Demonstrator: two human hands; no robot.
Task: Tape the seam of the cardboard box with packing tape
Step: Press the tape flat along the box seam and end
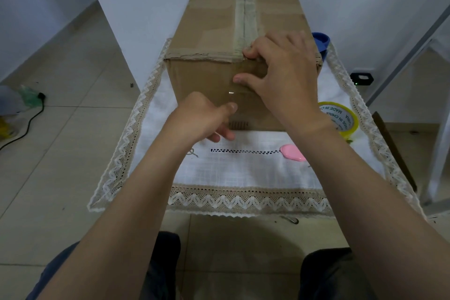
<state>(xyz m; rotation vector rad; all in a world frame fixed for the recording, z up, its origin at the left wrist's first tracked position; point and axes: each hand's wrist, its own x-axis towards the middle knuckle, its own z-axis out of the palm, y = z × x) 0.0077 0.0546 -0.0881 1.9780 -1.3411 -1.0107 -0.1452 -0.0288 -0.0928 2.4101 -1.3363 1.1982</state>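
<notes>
White lace-edged cloth [243,168] under the box [214,31]: our right hand [282,73], spread, presses tape (apparently clear) over the edge; left hand [207,119] pinches its tail. Smooth downward firmly.

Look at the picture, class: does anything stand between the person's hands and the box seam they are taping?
Nothing visible does. The right hand presses on the seam at the cardboard box edge; the left hand rests against the near face.

Box [209,31] sitting on cloth [243,170] — tape roll [341,117] lying to its right, small cutter [292,152] lying before it.
</notes>
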